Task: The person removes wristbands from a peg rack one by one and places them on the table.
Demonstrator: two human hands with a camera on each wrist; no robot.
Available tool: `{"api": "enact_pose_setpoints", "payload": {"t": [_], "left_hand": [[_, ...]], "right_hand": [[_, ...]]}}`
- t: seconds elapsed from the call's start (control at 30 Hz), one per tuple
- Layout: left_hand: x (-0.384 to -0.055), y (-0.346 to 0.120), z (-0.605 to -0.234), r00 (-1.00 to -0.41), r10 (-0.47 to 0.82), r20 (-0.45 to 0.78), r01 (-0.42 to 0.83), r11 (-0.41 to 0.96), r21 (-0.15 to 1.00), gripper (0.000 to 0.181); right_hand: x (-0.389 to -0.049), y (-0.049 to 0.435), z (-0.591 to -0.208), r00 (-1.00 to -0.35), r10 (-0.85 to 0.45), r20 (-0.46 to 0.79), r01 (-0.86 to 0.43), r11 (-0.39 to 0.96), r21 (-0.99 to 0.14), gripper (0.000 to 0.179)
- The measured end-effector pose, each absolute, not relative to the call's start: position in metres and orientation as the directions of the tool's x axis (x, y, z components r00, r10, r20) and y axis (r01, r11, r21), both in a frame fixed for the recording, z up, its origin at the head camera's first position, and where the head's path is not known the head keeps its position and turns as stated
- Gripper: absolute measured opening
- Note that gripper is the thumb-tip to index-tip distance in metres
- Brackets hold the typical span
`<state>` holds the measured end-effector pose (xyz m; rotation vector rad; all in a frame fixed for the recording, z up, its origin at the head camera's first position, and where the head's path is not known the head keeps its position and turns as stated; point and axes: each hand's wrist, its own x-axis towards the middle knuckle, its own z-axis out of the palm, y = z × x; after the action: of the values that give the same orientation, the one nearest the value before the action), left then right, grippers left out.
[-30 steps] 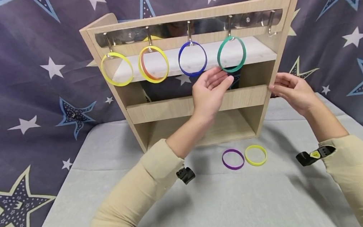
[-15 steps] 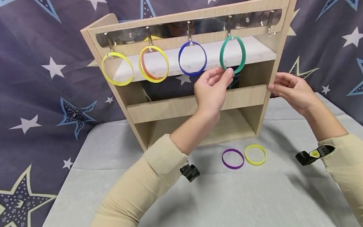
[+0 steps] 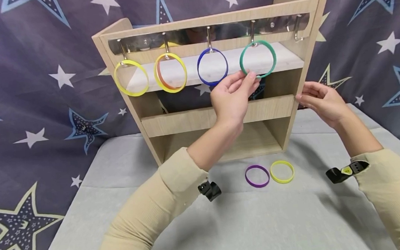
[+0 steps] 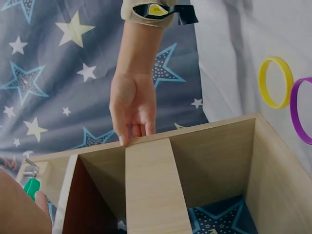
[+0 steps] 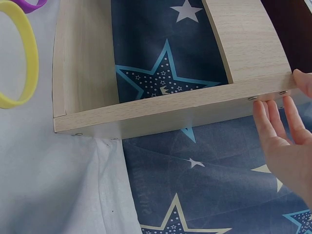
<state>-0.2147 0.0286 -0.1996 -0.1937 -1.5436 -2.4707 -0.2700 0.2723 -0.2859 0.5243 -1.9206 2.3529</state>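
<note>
My left hand (image 3: 231, 98) pinches the bottom of a green silicone wristband (image 3: 274, 57), thumb in front. The band's top hangs at the fourth hook of a metal hook rail. In the left wrist view, part of the left hand (image 4: 22, 204) shows beside a bit of the green wristband (image 4: 32, 187). My right hand (image 3: 324, 104) rests at the right side panel of a wooden shelf unit (image 3: 217, 117). In the right wrist view, the right hand (image 5: 287, 141) touches the panel's outer face with nearly straight fingers, the thumb near its front edge.
On the other hooks hang a yellow band (image 3: 134, 94), a yellow band (image 3: 172, 90) with an orange one (image 3: 159, 73), and a blue band (image 3: 212, 83). The fifth hook (image 3: 297, 31) holds nothing. A purple band (image 3: 259, 185) and a yellow band (image 3: 282, 181) lie on the grey cloth.
The left thumb has come up onto the green wristband, which the hand now pinches. The band's lower part has shifted and looks slightly raised. My right hand stays at the panel.
</note>
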Motion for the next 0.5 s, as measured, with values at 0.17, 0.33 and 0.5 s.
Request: {"api": "enact_pose_setpoints", "payload": {"t": [0.17, 0.33, 0.5], "left_hand": [[-0.211, 0.029, -0.195, -0.960, -0.117, 0.256, 0.281, -0.447, 0.849, 0.023], [-0.205, 0.027, -0.193, -0.961, -0.088, 0.261, 0.271, -0.473, 0.838, 0.022], [-0.204, 0.021, -0.196, -0.960, -0.060, 0.272, 0.264, -0.507, 0.821, 0.023]], "right_hand": [[-0.270, 0.273, -0.287, -0.939, -0.165, 0.301, -0.263, -0.217, -0.940, 0.029], [-0.270, 0.273, -0.287, -0.938, -0.167, 0.304, -0.266, -0.213, -0.940, 0.029], [-0.270, 0.272, -0.287, -0.936, -0.168, 0.309, -0.270, -0.219, -0.938, 0.029]]}}
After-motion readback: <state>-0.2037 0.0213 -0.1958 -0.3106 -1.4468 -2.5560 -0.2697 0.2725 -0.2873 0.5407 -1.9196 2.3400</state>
